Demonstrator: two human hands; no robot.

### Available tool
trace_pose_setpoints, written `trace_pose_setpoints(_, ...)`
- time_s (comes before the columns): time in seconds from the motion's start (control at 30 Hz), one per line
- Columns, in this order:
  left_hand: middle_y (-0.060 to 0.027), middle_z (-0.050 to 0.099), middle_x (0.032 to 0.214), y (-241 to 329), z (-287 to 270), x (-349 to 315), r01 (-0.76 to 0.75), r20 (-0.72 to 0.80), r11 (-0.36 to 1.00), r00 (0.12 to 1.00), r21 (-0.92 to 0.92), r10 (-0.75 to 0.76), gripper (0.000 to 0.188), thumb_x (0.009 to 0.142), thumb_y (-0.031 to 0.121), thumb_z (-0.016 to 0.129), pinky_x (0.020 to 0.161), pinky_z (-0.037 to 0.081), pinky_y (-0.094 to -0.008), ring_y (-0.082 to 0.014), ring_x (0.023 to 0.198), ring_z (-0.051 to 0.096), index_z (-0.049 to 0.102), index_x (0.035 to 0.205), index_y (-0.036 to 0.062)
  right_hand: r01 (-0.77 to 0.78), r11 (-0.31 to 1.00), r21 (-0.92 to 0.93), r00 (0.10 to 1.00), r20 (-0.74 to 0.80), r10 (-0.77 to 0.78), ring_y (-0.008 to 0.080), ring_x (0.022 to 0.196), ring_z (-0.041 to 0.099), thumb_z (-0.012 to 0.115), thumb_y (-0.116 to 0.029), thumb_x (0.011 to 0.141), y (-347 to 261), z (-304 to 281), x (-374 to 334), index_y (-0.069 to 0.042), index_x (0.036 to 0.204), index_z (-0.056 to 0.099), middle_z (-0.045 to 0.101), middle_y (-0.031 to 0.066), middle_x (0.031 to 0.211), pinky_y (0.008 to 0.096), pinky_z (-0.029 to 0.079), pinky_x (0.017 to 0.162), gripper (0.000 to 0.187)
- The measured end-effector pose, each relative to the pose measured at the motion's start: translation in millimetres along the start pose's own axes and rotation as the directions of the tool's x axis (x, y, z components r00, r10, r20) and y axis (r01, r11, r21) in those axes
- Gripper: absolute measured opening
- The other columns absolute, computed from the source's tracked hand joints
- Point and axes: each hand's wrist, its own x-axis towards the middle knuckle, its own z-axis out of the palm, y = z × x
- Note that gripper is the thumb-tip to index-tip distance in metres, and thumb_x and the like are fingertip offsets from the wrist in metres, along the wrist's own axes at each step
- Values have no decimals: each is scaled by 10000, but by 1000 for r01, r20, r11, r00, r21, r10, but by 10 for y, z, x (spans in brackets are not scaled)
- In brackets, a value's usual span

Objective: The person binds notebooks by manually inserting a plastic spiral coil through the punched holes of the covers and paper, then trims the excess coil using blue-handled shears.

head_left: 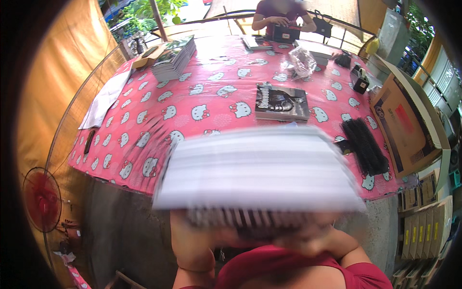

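Observation:
A large stack of white sheets [260,168], smeared by motion, is held up in front of me over the near table edge. Along its side closest to my body runs a blurred dark striped edge [255,219], which I cannot make out well. My left hand [204,231] grips the stack from below on the left, its fingers mostly hidden. On the other side my right hand [315,238] grips the stack, blurred. Just beyond the sheets lies a small pile of books with a black-and-white cover [281,102]. To the right rests a bundle of black plastic coils [365,147].
A pink table with a cat-print cover [192,127] fills the middle. Stacked books [174,60] stand far left, and clear plastic wrap [302,62] lies far right. A cardboard box [404,125] borders the right edge. Across the table a person [281,19] handles a black box.

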Motion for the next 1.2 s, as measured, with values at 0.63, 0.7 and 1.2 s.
trace_pose_setpoints(0.63,-117,663,1047,-1125,-2695,2540,629,-302,199,595,751,-745,736,730,579,756,812,476,-355,-187,974,604,634,1089,-52,-386,751,-536,819,175,546,286,966,620,538,-593,891,1104,1050,2179,26,1144,607,659,144,1011,370,476,828,672)
trace_pose_setpoints(0.7,-129,641,1117,-1153,-2756,2581,630,-241,246,583,736,-776,782,729,600,746,836,465,-369,-199,1024,585,609,1153,-42,-190,981,30,969,-158,193,264,994,612,466,-596,929,1705,1062,2350,18,1135,618,659,133,1031,376,463,835,665)
trace_pose_setpoints(1.2,-161,637,979,-1668,-2736,1287,-31,-695,985,705,170,142,791,965,626,247,870,467,-368,-258,919,597,607,1049,-74,-36,718,696,883,-314,349,67,570,482,327,-577,987,2174,1716,2782,-31,734,611,552,-12,649,250,402,534,666)
